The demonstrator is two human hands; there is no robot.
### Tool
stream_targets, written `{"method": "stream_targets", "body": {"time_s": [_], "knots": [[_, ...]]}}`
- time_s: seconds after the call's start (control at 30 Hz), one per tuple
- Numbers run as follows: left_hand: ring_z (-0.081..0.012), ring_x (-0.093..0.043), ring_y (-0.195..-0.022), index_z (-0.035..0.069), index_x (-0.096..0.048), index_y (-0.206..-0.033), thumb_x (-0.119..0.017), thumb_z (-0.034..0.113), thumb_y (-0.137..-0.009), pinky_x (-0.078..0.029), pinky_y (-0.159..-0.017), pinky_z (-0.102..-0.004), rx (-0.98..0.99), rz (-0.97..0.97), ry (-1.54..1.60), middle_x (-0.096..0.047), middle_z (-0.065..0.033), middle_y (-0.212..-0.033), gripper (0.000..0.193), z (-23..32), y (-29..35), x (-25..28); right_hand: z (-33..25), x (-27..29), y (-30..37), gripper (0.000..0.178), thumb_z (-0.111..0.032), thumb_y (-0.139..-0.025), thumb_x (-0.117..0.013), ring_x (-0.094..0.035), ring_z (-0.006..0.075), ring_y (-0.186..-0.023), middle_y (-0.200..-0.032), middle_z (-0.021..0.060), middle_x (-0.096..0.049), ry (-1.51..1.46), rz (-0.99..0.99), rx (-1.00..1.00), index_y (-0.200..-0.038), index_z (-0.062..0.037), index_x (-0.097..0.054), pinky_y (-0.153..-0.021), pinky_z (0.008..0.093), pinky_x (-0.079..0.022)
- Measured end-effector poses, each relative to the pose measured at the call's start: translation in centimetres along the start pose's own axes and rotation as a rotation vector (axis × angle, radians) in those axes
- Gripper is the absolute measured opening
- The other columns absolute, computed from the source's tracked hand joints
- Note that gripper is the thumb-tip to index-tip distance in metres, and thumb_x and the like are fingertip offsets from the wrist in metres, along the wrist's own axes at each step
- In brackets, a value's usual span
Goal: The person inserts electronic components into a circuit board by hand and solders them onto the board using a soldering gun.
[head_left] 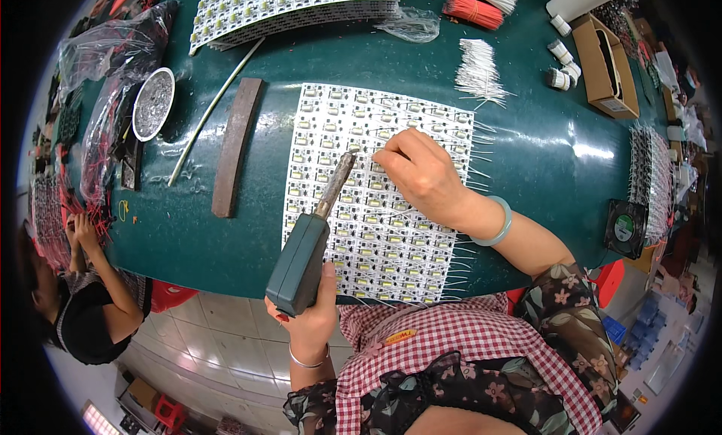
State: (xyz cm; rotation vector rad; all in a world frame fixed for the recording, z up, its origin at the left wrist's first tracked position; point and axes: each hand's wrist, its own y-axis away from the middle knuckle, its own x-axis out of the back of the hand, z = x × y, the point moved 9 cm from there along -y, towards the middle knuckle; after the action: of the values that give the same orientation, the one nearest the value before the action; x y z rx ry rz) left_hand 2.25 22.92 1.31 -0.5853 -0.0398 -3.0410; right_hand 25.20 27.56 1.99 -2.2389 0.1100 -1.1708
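Note:
A white circuit-board panel (361,243), covered with rows of small components, lies on the green table in front of me. Short white wires (479,170) stick out past its right edge, and some lie across its face. My left hand (314,315) is wrapped round the dark green body of a soldering gun (297,258). The gun's metal tip points up over the upper middle of the panel. Close to the right of that tip, my right hand (425,172) is closed in a pinch above the panel. Whatever its fingertips hold is hidden.
A stack of similar panels (301,18) stands at the back. A brown bar (238,149), a pale rod (214,108) and a white bowl (172,104) lie left. White wires (478,70), a cardboard box (611,70) and a fan (626,228) are right. A co-worker (105,307) sits left.

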Motion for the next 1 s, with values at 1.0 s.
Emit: {"method": "stream_targets", "body": {"time_s": [1.0], "knots": [[-0.0122,-0.065,-0.063,-0.006,-0.070,-0.091,-0.076,0.001,-0.076,-0.049,-0.057,-0.0251,-0.100,0.023,0.044,-0.071,-0.0096,-0.078,0.018,1.2,0.4,-0.1,0.1,-0.1,0.0,0.018,0.009,-0.072,-0.062,-0.056,0.0250,-0.079,-0.084,0.0101,-0.055,-0.104,-0.029,-0.049,-0.088,-0.0004,-0.062,-0.067,0.0345,-0.049]]}}
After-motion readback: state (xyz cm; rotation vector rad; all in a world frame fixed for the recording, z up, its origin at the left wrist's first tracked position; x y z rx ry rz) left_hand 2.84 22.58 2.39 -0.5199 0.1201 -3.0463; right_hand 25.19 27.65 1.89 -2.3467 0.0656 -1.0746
